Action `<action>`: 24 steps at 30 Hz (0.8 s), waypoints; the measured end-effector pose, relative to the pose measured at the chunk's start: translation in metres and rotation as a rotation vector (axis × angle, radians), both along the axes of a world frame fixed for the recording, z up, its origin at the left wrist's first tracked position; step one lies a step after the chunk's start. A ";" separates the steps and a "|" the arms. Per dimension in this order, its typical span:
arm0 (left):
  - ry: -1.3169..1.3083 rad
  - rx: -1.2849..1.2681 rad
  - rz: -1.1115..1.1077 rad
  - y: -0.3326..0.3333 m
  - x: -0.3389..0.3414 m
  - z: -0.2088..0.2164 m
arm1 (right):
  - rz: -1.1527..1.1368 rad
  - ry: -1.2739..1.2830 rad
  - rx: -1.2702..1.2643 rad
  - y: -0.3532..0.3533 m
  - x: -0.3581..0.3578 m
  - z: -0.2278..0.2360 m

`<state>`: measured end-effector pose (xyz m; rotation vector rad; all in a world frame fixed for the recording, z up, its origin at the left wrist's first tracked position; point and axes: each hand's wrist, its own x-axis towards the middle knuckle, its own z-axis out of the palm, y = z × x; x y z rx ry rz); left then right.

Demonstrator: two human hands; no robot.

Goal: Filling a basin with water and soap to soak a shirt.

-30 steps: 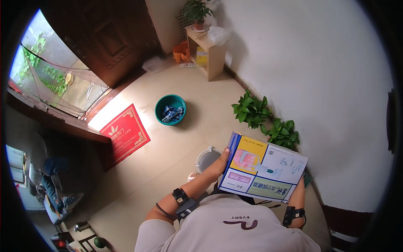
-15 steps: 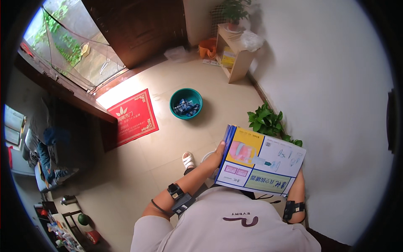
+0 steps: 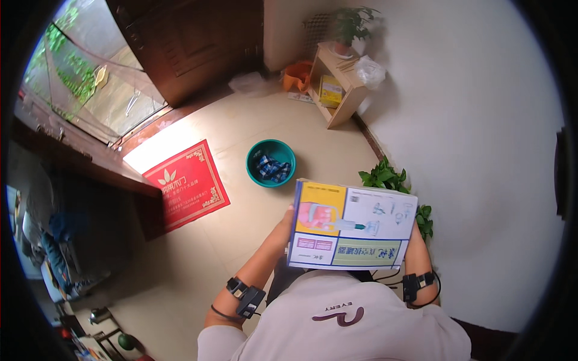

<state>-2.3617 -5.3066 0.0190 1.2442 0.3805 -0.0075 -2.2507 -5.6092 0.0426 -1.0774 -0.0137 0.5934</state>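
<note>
A printed cardboard box (image 3: 376, 231), white with yellow, green and blue panels, is held up in front of my body. Pictures of a pump-like tool and a hand cover its upper face. My left hand (image 3: 289, 218) grips the box's left side, its fingers mostly hidden behind the edge. At the opposite side, my right hand (image 3: 415, 233) supports the box, with the fingers out of sight behind it. Beyond the box, on the floor, stands a green plastic basin (image 3: 271, 144) with a blue checked cloth (image 3: 274, 170) in it.
A red doormat (image 3: 191, 183) lies by the open doorway at the left. Leafy plants (image 3: 385, 177) stand along the right wall. Farther back are a small wooden shelf (image 3: 341, 114), a potted plant (image 3: 354, 27) and an orange container (image 3: 296, 77). A dark wooden door (image 3: 192, 45) stands open.
The box has moved to the left with both hands and now lies more level in view. My white sandal is no longer visible.
</note>
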 end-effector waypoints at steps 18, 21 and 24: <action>-0.090 -0.158 0.269 0.066 0.023 0.001 | 0.184 -0.141 -0.006 0.090 0.104 0.021; -0.139 -0.047 0.302 0.062 0.025 -0.009 | 0.240 -0.165 -0.016 0.101 0.118 0.018; -0.179 0.088 0.330 0.058 0.020 -0.007 | 0.323 -0.198 -0.019 0.110 0.144 0.017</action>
